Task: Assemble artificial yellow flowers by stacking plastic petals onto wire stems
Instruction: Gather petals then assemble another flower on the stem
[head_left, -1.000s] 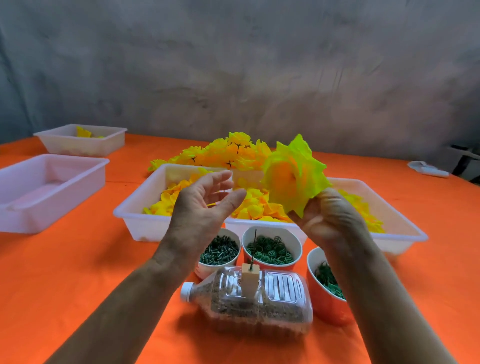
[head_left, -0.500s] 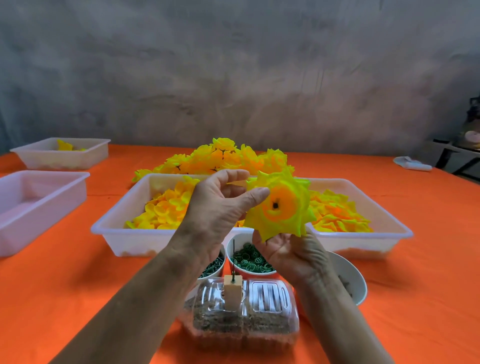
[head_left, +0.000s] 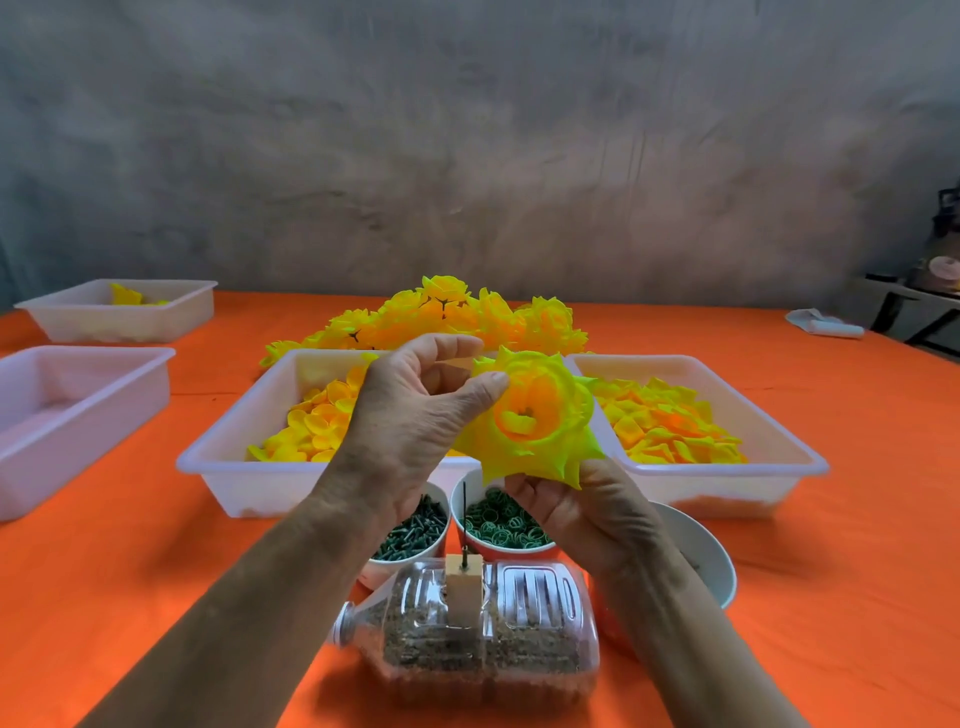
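A yellow flower (head_left: 530, 421) with an orange centre is held up over the bowls, its face turned toward me. My right hand (head_left: 576, 512) grips it from underneath. My left hand (head_left: 410, 415) is at its left edge, thumb tip on an outer petal and fingers curled above it. Below, a thin wire stem (head_left: 464, 514) stands upright in a wooden block (head_left: 462, 587) set into a sand-filled plastic bottle (head_left: 467, 644). One white tray (head_left: 234, 457) holds yellow petals and another (head_left: 727, 470) holds yellow-orange petals. Finished flowers (head_left: 447, 317) lie piled behind.
A bowl of dark green pieces (head_left: 410, 530) and one of green rings (head_left: 498, 525) stand before the trays, with a white bowl (head_left: 696, 556) behind my right wrist. Two more trays (head_left: 78, 410) (head_left: 119, 312) stand at the left on the orange cloth.
The flower came down and left and turned its face toward me. My left hand closed in until its thumb met the flower's left edge. The view has shifted a little.
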